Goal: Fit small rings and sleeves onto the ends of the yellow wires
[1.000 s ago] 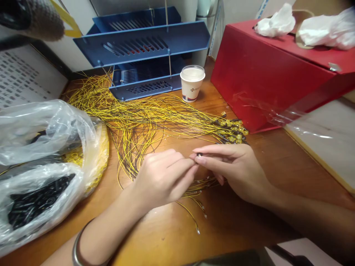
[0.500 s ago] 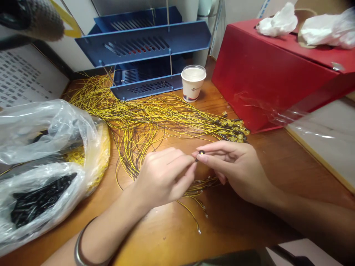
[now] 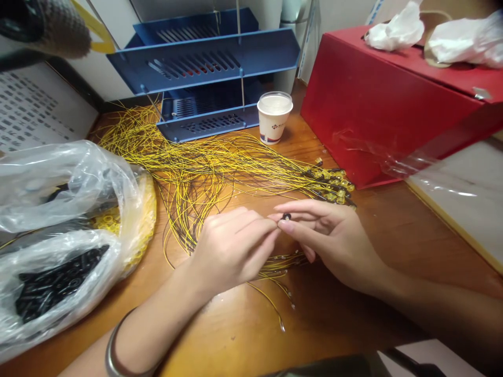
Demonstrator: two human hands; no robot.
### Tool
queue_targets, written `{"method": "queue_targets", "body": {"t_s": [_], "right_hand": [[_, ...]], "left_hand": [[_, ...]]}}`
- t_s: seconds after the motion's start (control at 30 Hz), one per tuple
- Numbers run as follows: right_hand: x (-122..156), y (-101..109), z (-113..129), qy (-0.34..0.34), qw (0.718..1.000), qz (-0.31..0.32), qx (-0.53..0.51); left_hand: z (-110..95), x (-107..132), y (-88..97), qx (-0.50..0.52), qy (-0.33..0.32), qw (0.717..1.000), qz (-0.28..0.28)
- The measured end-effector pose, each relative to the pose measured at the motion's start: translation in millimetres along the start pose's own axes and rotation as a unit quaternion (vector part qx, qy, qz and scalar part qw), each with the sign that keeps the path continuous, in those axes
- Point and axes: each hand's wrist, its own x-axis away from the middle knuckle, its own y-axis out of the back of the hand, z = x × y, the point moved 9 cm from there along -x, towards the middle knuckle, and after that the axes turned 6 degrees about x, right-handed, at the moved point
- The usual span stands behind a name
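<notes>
Between the thumb and forefinger of my right hand [image 3: 338, 235] is a small black round part [image 3: 286, 216] with a lighter centre. My left hand [image 3: 236, 246] is closed in a pinch, its fingertips right beside that part; what they grip is hidden. Beneath both hands, thin yellow-and-black wires [image 3: 271, 303] lie on the wooden table with bare-looking silvery tips toward me. Past my hands spreads a large bundle of yellow-and-black wires [image 3: 220, 157]. Its right end carries several yellow caps [image 3: 334, 188] and black pieces.
Left stands a clear plastic bag [image 3: 78, 173] by yellow rings [image 3: 143, 235], with black parts [image 3: 58, 283] in its front bag. Behind the wires are a blue rack [image 3: 204, 57] and a paper cup [image 3: 274, 123]. A red box [image 3: 377, 104] with white crumpled tissue [image 3: 396, 29] stands right.
The black part has turned slightly between my right fingers, and its centre shows less yellow. Both hands stay in nearly the same place.
</notes>
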Motion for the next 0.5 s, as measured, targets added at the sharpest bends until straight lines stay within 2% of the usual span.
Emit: {"method": "queue_targets", "body": {"t_s": [0.13,0.33,0.4,0.5], "right_hand": [[1.6,-0.6,9.1,0.041,0.997,0.000,0.069],[6.5,15.5,16.6,0.069,0.989,-0.098,0.085],[10.6,18.7,19.6,0.093,0.986,-0.116,0.070],[20.3,22.1,26.3,0.143,0.980,-0.128,0.050]], "left_hand": [[1.4,-1.2,-2.2,-0.001,0.007,1.000,0.013],[7.6,0.7,-6.8,-0.055,0.033,0.997,0.034],[12.5,2.4,-3.7,-0.074,0.039,0.996,0.025],[21.3,0.3,11.8,-0.105,0.061,0.993,-0.006]]}}
